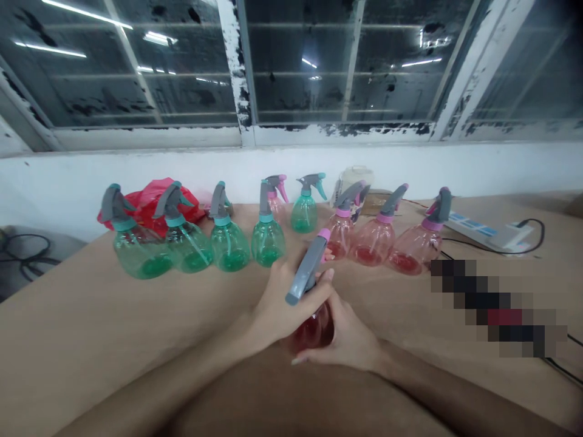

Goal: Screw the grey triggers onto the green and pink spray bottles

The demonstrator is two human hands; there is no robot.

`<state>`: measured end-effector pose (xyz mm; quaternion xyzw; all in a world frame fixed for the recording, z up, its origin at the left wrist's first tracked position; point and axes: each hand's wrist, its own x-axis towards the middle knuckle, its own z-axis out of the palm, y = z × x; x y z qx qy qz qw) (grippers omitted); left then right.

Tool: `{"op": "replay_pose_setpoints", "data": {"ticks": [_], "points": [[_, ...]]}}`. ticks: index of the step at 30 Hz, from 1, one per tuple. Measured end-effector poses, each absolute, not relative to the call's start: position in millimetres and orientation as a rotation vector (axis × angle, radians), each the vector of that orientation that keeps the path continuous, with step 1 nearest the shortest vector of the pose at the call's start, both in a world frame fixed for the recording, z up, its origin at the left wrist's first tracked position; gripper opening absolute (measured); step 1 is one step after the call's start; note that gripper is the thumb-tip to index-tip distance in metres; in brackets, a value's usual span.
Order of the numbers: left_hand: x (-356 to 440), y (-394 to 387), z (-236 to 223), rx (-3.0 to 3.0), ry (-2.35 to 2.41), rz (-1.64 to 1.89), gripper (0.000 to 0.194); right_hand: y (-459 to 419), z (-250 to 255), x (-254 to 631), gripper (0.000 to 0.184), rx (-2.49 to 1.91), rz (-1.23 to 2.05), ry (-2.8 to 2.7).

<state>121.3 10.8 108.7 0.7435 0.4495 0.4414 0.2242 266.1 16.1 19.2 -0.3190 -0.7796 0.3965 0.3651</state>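
Low in the middle of the head view is a pink spray bottle (pixel 313 332) with a grey spray head, pointing away from me. My left hand (pixel 280 300) is closed around its neck, just under the grey head. The fingers of my right hand (pixel 353 337) curve around the bottle's body, with the thumb on the near side. Beyond my hands stands a row of green spray bottles (pixel 230 249) on the left and pink spray bottles (pixel 374 241) on the right. Coloured liquid lies in the bottom of several of them.
Behind the row are another green spray bottle (pixel 304 212), a red plastic bag (pixel 159 200) and a pale container (pixel 357 182). A white power strip (pixel 489 230) with a black cord lies at right, near a pixelated dark patch. The wooden table (pixel 136 321) meets a white wall below windows.
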Motion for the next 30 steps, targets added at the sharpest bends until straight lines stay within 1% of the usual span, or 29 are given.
{"op": "replay_pose_setpoints", "data": {"ticks": [2, 4, 8, 11, 15, 18, 22, 28, 30], "points": [[122, 11, 110, 2.056, 1.209, 1.222, 0.012, 16, 16, 267, 0.097, -0.872, 1.006, -2.002], [122, 11, 112, 2.07, 1.196, 1.22, 0.007, 16, 14, 267, 0.101, -0.907, 0.98, -2.009], [123, 8, 116, 2.145, 1.251, 1.171, 0.013, 15, 15, 266, 0.115, -0.823, 0.905, -2.047], [124, 5, 116, 2.186, 1.276, 1.197, 0.016, 14, 17, 265, 0.116, -0.752, 0.92, -2.044], [123, 5, 115, 2.168, 1.263, 1.21, 0.016, 13, 16, 266, 0.117, -0.802, 0.903, -2.053], [123, 6, 114, 2.129, 1.199, 1.223, 0.01, 13, 15, 268, 0.11, -0.867, 0.921, -2.036], [124, 6, 111, 2.096, 1.235, 1.26, 0.015, 14, 15, 270, 0.095, -0.91, 0.937, -2.033], [125, 3, 107, 2.052, 1.318, 1.254, 0.024, 15, 11, 270, 0.092, -0.931, 0.945, -2.031], [124, 4, 106, 2.048, 1.303, 1.238, 0.023, 14, 12, 270, 0.091, -0.942, 0.929, -2.039]]}}
